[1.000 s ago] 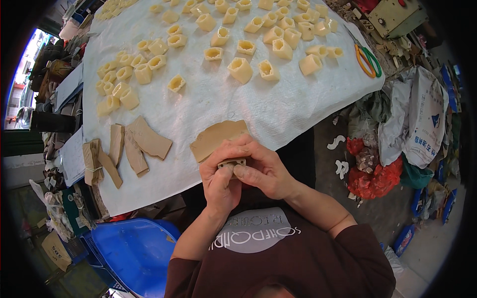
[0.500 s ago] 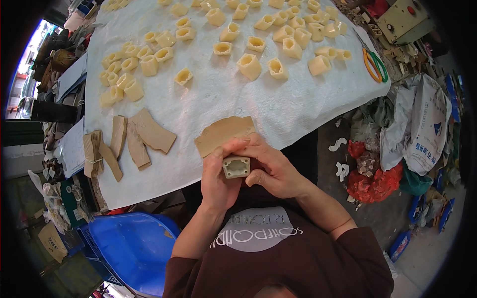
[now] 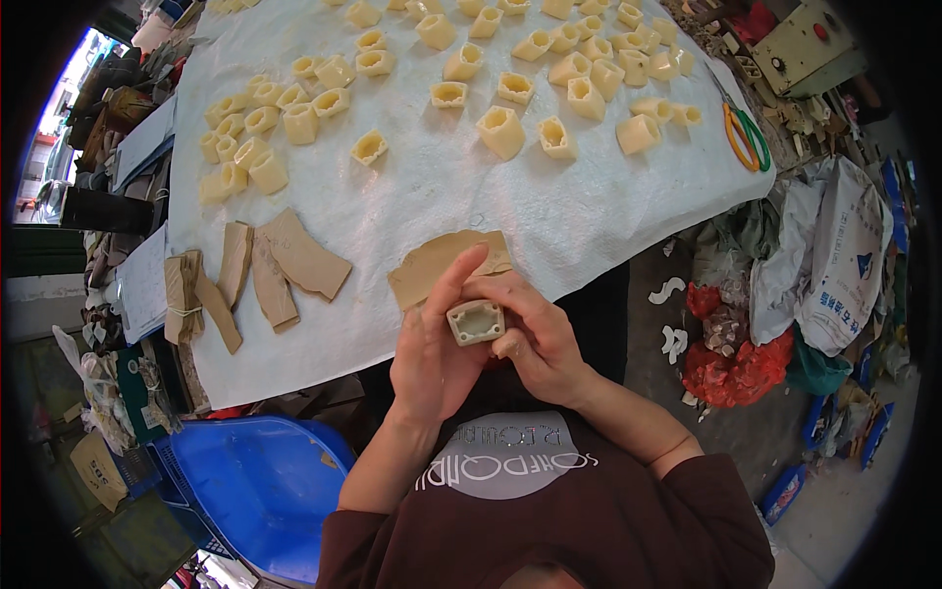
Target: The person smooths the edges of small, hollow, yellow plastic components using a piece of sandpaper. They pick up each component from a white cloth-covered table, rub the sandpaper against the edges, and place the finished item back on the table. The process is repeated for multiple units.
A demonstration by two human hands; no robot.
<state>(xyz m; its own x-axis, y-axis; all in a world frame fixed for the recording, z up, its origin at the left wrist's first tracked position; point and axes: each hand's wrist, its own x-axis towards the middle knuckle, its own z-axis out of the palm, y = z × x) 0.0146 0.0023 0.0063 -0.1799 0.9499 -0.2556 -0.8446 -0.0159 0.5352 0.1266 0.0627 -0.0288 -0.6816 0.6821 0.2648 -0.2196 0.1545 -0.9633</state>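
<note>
A person's right hand (image 3: 549, 346) grips a small, pale hollow block (image 3: 476, 323), thumb at its near right corner and fingers curled over its far side, the recessed face with round marks at the corners turned upward. The left hand (image 3: 429, 361) is opened out beside it, fingers extended and palm toward the block's left side; whether the palm bears any of its weight cannot be told. The block is held just off the near edge of a worktable, in front of the person's dark maroon T-shirt (image 3: 549, 520).

Just beyond the fingers, a tan sheet (image 3: 417, 278) with an uneven edge lies on the white table cover (image 3: 392, 211). To its left rest flat tan strips (image 3: 306, 257), with a tied bundle of strips (image 3: 180, 302) at the far left. Farther out, dozens of cream-coloured hollow pieces (image 3: 500, 133) spread across the cover, and scissors (image 3: 743, 137) with orange and green handles lie near its right edge. A blue plastic basin (image 3: 260, 481) sits below the table at left; a red plastic bag (image 3: 746, 378) lies on the floor at right.
</note>
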